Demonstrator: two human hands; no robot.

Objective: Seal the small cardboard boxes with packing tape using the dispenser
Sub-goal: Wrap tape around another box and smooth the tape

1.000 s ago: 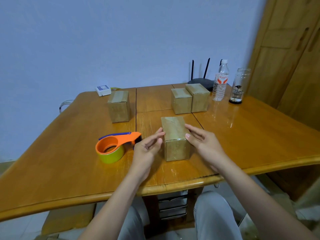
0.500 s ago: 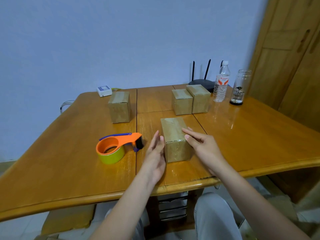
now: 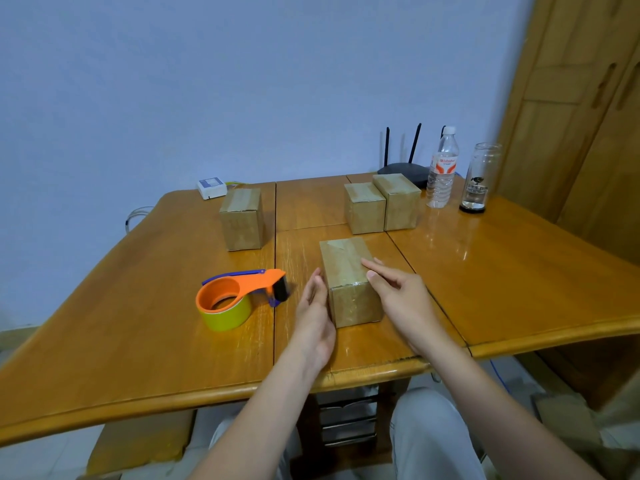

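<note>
Neither grip holds anything: the left hand point(image 3: 313, 317) lies flat against the near box point(image 3: 349, 282) at mid-tabletop point(image 3: 138, 323), the right hand point(image 3: 398, 296) rests straight fingers on its taped top, so uneven pressing could skid it or leave tape creased, dispenser point(image 3: 239, 297) idle beside.

I see a soft, even, bluish light with only faint shadows under things. Glare streaks the varnished desk point(image 3: 485, 271) near the water bottle point(image 3: 443, 168) and glass jar point(image 3: 479, 178). My wide lens bows the desk's edges and tilts the wooden cabinet point(image 3: 571, 116). Focus is fair at centre, softer toward the corners.
</note>
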